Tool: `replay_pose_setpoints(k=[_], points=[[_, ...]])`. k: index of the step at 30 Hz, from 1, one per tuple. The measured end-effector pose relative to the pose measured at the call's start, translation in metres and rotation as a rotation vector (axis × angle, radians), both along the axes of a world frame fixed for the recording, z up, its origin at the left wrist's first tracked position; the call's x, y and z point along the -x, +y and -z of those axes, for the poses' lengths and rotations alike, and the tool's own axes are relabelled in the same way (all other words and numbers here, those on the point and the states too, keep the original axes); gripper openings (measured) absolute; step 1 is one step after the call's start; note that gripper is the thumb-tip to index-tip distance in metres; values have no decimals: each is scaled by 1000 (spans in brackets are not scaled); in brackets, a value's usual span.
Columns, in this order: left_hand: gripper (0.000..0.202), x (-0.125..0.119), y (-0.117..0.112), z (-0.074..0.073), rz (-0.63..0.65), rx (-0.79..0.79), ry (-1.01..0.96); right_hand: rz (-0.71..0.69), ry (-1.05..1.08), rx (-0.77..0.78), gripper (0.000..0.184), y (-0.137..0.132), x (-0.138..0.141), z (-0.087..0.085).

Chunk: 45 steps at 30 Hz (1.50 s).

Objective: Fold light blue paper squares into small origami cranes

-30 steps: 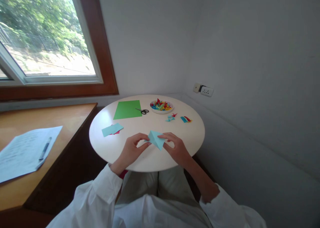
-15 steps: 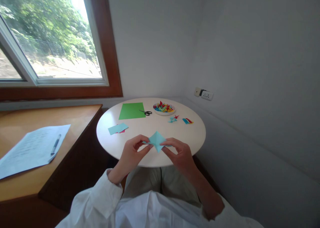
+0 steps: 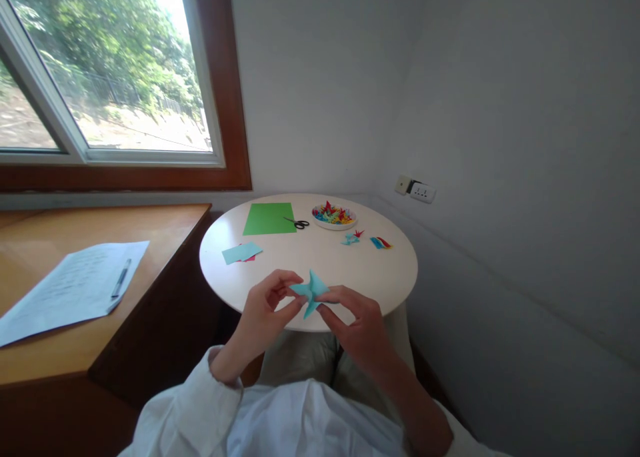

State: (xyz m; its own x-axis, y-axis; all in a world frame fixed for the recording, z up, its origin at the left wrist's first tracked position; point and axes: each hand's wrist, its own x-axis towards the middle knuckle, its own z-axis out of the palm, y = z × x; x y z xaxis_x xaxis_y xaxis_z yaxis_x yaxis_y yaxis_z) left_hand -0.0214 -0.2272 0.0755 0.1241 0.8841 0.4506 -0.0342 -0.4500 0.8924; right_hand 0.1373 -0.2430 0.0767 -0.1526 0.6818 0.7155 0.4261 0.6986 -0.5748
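Folded paper (image 3: 311,291): light blue, creased into pointed flaps that stick out upward, to the left and downward. Held just above the near edge of the table (image 3: 350,273), in front of the person's lap.

Left hand (image 3: 265,313): thumb and fingertips pinched on the paper's left flap. Right hand (image 3: 360,323): closed on the paper's right side, fingers curled, thumb on top. Both hands touch the paper; the fingertips of the two hands nearly meet at its middle. White sleeves on both arms.

Table: round, white. Left of middle, a blue sheet (image 3: 241,251) lies on a red sheet (image 3: 251,259), only a corner of red showing. Far side: green sheet (image 3: 270,218), flat; scissors (image 3: 299,223), black-handled, just beside its right edge. Right of the scissors, a bowl (image 3: 334,226) holding many small coloured folded pieces. Near the bowl, on the near side, two small folded figures (image 3: 351,238), blue and red; beside them a few coloured strips (image 3: 381,243).

Left of the table: wooden desk (image 3: 165,230) under a window (image 3: 100,77), with white papers (image 3: 75,287) and a pen (image 3: 121,278) lying on them. Wall socket (image 3: 423,191) to the right, behind the table.
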Motion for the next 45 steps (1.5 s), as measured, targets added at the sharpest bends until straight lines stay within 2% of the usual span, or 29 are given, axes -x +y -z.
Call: replay_pose_setpoints(k=[3, 10, 17, 22, 25, 28, 31, 35, 40, 43, 45], points=[[6, 0, -4, -2, 25, 31, 40, -7, -12, -1, 12, -2, 2, 0], [14, 3, -13, 5, -34, 45, -56, -8, 10, -12, 11, -6, 10, 0], [12, 0, -16, 6, 47, 104, -88, 20, 48, 7, 11, -6, 15, 1], [11, -5, -19, 4, -26, 113, -115, 22, 93, 68, 10, -6, 16, 2], [7, -7, -19, 3, -66, 87, -125, 21, 192, 144, 9, -4, 18, 3], [5, -11, -13, 2, -65, 65, -122, 10, 323, 228, 17, 2, 21, 5], [6, -16, -3, 1, -83, 31, -124, -62, 464, 302, 24, 13, 22, 9], [10, -22, 12, -1, -94, 15, -177, -129, 650, 326, 26, 24, 22, 12], [11, -23, 29, -1, -127, 38, -196, -221, 733, 344, 38, 31, 20, 15], [12, -23, 40, 2, -128, 55, -204, -244, 782, 361, 53, 40, 22, 17], [12, -24, 49, 6, -130, 51, -204, -228, 808, 353, 55, 50, 24, 20]])
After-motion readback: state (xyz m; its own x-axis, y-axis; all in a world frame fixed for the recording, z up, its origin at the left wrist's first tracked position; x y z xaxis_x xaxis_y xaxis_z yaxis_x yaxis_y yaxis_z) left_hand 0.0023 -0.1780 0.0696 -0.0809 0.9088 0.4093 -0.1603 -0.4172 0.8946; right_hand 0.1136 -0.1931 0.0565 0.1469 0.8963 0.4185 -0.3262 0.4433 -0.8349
